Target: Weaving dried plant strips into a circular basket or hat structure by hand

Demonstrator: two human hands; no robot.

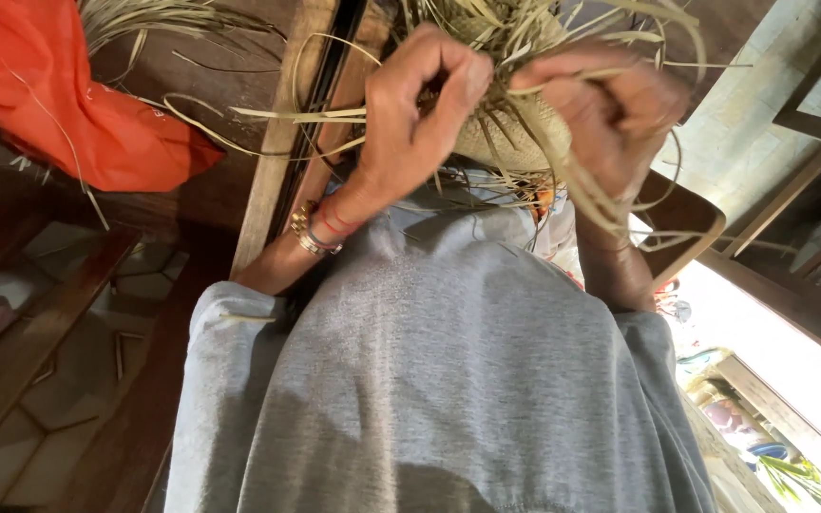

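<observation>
A half-woven piece of pale dry palm strips (515, 133) is held up in front of my grey-shirted chest (448, 380). My left hand (420, 104), with bracelets at the wrist, pinches loose strips at the woven edge. My right hand (610, 104) is closed around other strips on the piece's right side. Long loose strip ends (620, 38) fan out above and around both hands.
An orange cloth (59, 85) lies at the upper left beside more dry strips (144, 19). A wooden post (282, 142) runs behind my left arm. Patterned floor tiles (59, 380) show at the left, and dark wooden frames (781, 285) at the right.
</observation>
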